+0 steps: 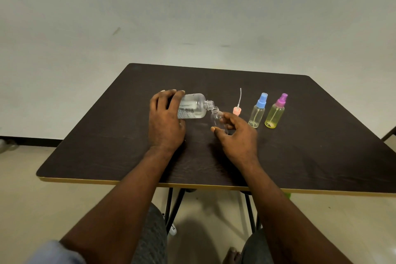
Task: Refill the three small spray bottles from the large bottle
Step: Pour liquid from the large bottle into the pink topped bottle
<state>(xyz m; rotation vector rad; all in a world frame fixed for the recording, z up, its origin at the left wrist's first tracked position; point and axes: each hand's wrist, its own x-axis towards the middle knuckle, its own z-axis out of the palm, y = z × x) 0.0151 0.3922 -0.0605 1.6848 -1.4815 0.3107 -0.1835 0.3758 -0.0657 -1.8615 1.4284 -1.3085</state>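
Head view — dark table (300, 148), pale wall (192, 17); left hand (166, 120) grips large bottle (192, 106), right hand (237, 135) holds clear bottle (216, 119).

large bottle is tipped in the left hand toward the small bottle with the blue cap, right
Not quite. In the head view the left hand tips the large bottle toward the uncapped clear small bottle that the right hand holds. The blue-capped bottle stands apart on the table, untouched.

Dark wood-grain table (300, 135); pink (237, 111), blue (261, 102), purple (281, 100) spray caps; yellow-tinted bottle (273, 117).
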